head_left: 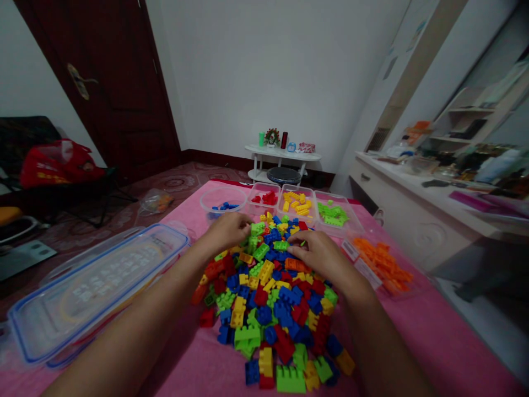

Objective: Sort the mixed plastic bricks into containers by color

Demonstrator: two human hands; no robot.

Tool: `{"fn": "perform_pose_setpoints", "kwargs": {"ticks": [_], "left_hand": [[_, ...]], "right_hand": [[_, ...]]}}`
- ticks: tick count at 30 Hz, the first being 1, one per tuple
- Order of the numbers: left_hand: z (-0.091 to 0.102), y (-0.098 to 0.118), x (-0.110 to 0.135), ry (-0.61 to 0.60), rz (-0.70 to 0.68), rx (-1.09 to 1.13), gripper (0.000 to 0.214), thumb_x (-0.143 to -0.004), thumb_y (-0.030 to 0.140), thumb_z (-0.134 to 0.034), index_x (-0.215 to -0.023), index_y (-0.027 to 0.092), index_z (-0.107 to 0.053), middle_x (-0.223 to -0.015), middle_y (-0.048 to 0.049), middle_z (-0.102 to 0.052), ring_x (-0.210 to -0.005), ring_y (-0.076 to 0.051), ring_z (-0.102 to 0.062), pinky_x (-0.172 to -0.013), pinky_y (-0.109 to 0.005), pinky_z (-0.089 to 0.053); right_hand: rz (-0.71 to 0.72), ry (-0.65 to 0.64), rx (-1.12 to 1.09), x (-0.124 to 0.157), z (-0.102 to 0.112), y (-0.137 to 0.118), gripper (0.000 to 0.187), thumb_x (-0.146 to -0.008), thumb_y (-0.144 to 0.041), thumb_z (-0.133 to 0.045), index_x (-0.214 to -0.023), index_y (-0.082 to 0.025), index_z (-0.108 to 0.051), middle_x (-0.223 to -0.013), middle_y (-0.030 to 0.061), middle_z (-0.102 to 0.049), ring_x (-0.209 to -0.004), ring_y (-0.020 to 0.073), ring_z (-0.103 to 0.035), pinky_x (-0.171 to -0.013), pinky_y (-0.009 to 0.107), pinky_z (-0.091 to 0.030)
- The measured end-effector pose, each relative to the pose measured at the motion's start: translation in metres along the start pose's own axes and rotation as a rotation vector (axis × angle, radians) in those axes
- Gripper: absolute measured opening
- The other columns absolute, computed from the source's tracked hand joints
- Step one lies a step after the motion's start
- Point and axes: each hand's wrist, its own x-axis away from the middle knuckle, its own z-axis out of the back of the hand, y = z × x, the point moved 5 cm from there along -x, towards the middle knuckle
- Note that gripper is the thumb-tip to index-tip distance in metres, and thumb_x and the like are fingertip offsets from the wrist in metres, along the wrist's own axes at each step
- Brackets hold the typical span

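Note:
A heap of mixed toy building bricks [264,267] in red, blue, yellow, green and orange spreads over the pink cloth. My left hand [232,229] reaches to the heap's far left part, fingers curled down against some green bricks [258,227]; its fingertips are partly hidden, so its hold is unclear. Across from it, my right hand [316,249] has thumb and fingers pinched at a green brick [281,246] on top of the heap. A bit of green also shows between its fingers. Both forearms frame the pile.
Behind the heap stand a round tub [223,199] with blue bricks and clear boxes of red [264,187], yellow [296,190] and green bricks [333,197]. An orange-brick box [386,264] lies right. Blue-rimmed lids [99,286] are stacked left. A white dresser [413,215] flanks the right side.

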Motion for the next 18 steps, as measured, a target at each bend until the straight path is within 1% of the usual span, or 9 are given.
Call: {"fn": "perform_pose_setpoints", "kwargs": {"ticks": [2, 4, 6, 7, 9, 10, 12, 15, 18], "left_hand": [[-0.001, 0.013, -0.005, -0.063, -0.125, 0.161, 0.039, -0.082, 0.038, -0.046, -0.111, 0.02, -0.066, -0.08, -0.0031, -0.069, -0.071, -0.016, -0.062, -0.063, -0.022, -0.043], [-0.006, 0.013, -0.011, -0.033, -0.14, 0.168, 0.043, -0.084, 0.04, -0.045, -0.117, 0.018, -0.062, -0.09, -0.0047, -0.07, -0.079, -0.017, -0.063, -0.069, -0.023, -0.045], [-0.014, 0.003, -0.018, 0.031, -0.07, 0.021, 0.04, -0.085, 0.035, -0.045, -0.114, 0.016, -0.063, -0.105, -0.0098, -0.067, -0.093, -0.021, -0.062, -0.078, -0.026, -0.045], [-0.021, -0.004, -0.021, 0.023, -0.024, -0.06, 0.038, -0.085, 0.033, -0.044, -0.112, 0.015, -0.064, -0.108, -0.0124, -0.066, -0.097, -0.023, -0.061, -0.081, -0.028, -0.044], [-0.035, -0.016, -0.025, -0.039, 0.042, -0.169, 0.036, -0.086, 0.032, -0.042, -0.107, 0.015, -0.066, -0.108, -0.0149, -0.066, -0.099, -0.024, -0.061, -0.082, -0.03, -0.045], [-0.04, -0.02, -0.025, -0.063, 0.064, -0.193, 0.035, -0.087, 0.032, -0.042, -0.105, 0.016, -0.067, -0.106, -0.015, -0.066, -0.099, -0.024, -0.061, -0.082, -0.03, -0.045], [-0.047, -0.025, -0.025, -0.072, 0.09, -0.205, 0.031, -0.085, 0.03, -0.045, -0.104, 0.017, -0.067, -0.105, -0.0141, -0.066, -0.099, -0.023, -0.061, -0.082, -0.029, -0.045], [-0.049, -0.027, -0.023, -0.048, 0.13, -0.184, 0.029, -0.081, 0.024, -0.051, -0.105, 0.018, -0.067, -0.106, -0.0137, -0.066, -0.099, -0.023, -0.061, -0.081, -0.029, -0.046], [-0.04, -0.022, -0.022, 0.044, 0.15, -0.097, 0.031, -0.079, 0.022, -0.052, -0.104, 0.018, -0.068, -0.106, -0.0127, -0.067, -0.099, -0.024, -0.061, -0.08, -0.03, -0.047]], "right_hand": [[0.002, 0.006, -0.007, 0.0, 0.001, 0.0, 0.017, -0.075, -0.025, -0.063, -0.089, -0.023, -0.072, -0.085, 0.0052, -0.072, -0.078, 0.02, -0.065, -0.069, 0.028, -0.046], [-0.006, -0.004, -0.005, 0.0, 0.002, 0.001, 0.019, -0.076, -0.026, -0.062, -0.092, -0.022, -0.072, -0.088, 0.0056, -0.072, -0.081, 0.0201, -0.065, -0.07, 0.027, -0.046], [-0.018, -0.024, 0.002, 0.0, 0.003, 0.0, 0.022, -0.077, -0.027, -0.061, -0.095, -0.021, -0.071, -0.09, 0.0061, -0.072, -0.082, 0.0201, -0.065, -0.071, 0.027, -0.046], [-0.022, -0.034, 0.006, 0.0, 0.003, 0.0, 0.023, -0.077, -0.028, -0.06, -0.096, -0.021, -0.071, -0.09, 0.0061, -0.072, -0.083, 0.02, -0.065, -0.07, 0.027, -0.046], [-0.024, -0.045, 0.013, 0.0, 0.002, -0.001, 0.023, -0.078, -0.029, -0.059, -0.096, -0.021, -0.071, -0.09, 0.0057, -0.072, -0.082, 0.0197, -0.064, -0.07, 0.026, -0.045], [-0.019, -0.048, 0.013, 0.0, 0.001, -0.002, 0.023, -0.078, -0.029, -0.059, -0.096, -0.021, -0.071, -0.089, 0.0053, -0.072, -0.082, 0.0195, -0.064, -0.07, 0.026, -0.045], [-0.005, -0.049, 0.013, 0.0, -0.001, -0.002, 0.022, -0.078, -0.029, -0.058, -0.095, -0.022, -0.071, -0.088, 0.0046, -0.071, -0.081, 0.019, -0.064, -0.069, 0.026, -0.044], [0.011, -0.052, 0.016, -0.001, -0.005, 0.0, 0.021, -0.078, -0.029, -0.058, -0.094, -0.023, -0.071, -0.088, 0.004, -0.071, -0.08, 0.0183, -0.064, -0.067, 0.026, -0.043], [0.015, -0.051, 0.024, -0.001, -0.007, 0.001, 0.022, -0.078, -0.03, -0.059, -0.095, -0.024, -0.07, -0.088, 0.0032, -0.071, -0.079, 0.018, -0.063, -0.066, 0.026, -0.042]]}}
